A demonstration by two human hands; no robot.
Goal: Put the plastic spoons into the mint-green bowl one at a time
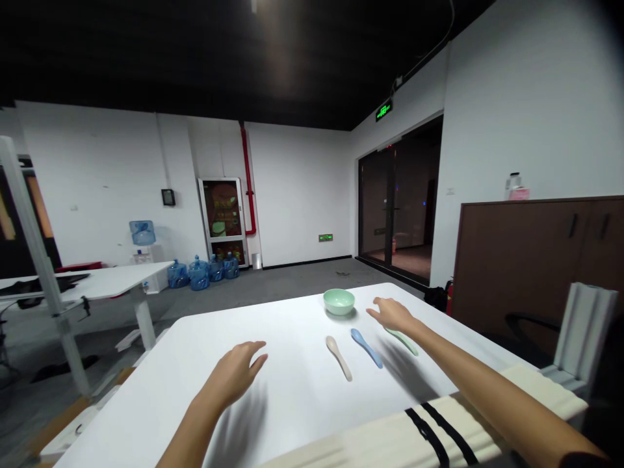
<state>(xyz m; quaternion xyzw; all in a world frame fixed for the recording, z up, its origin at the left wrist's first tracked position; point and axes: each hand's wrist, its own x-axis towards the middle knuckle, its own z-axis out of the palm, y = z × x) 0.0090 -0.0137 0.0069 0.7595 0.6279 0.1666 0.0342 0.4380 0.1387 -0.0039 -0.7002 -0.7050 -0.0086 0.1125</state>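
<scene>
A pale green ceramic bowl stands on the white table, towards the far edge. Three ceramic soup spoons lie side by side in front of it: a cream spoon, a blue spoon and a green spoon. My right hand is open, hovering just right of the bowl and above the green spoon's far end. My left hand is open over the bare tabletop, left of the cream spoon, and holds nothing.
A cream pad with black straps lies along the table's near edge. A dark brown cabinet and a fire extinguisher stand to the right. Another white desk stands left; blue water jugs line the far wall.
</scene>
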